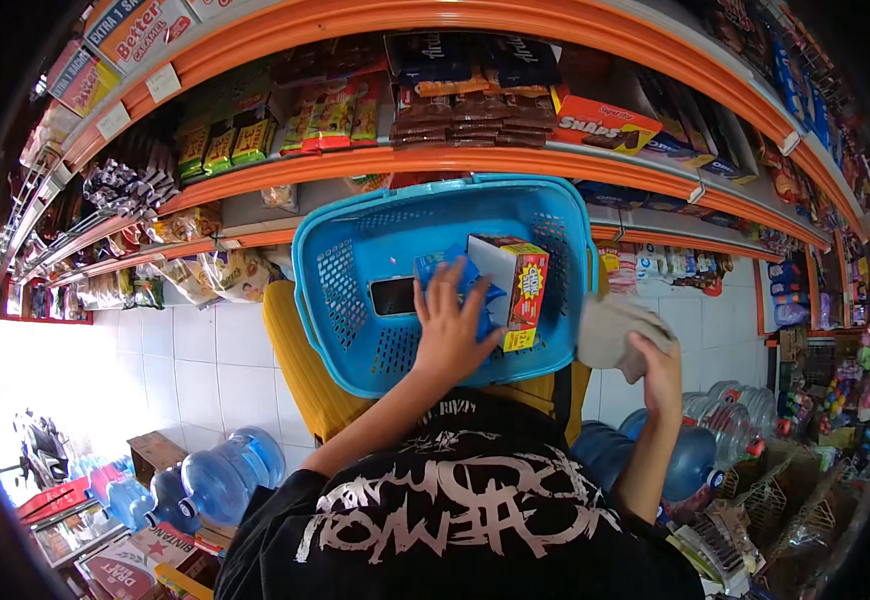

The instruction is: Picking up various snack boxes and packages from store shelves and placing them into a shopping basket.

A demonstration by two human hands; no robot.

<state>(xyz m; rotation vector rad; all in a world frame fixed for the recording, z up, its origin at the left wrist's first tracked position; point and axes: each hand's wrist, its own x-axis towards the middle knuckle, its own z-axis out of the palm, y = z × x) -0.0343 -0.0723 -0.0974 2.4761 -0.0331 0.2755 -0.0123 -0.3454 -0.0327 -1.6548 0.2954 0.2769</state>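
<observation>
A blue plastic shopping basket [442,196] sits before me. Inside it, my left hand [450,319] rests with spread fingers on a blue crinkled packet [435,262]. Right beside that packet stands a red and yellow snack box [529,292] with a pale side. A dark-screened phone [393,297] lies on the basket floor, left of my hand. My right hand [652,360], outside the basket's right side, grips a crumpled grey-beige cloth [619,330].
Orange-edged shelves [405,159] of packaged snacks curve across the far side. A yellow seat-like thing [292,352] is under the basket. Large blue water bottles [217,480] lie at lower left, more [690,457] at lower right. A cardboard beer carton [135,562] stands bottom left.
</observation>
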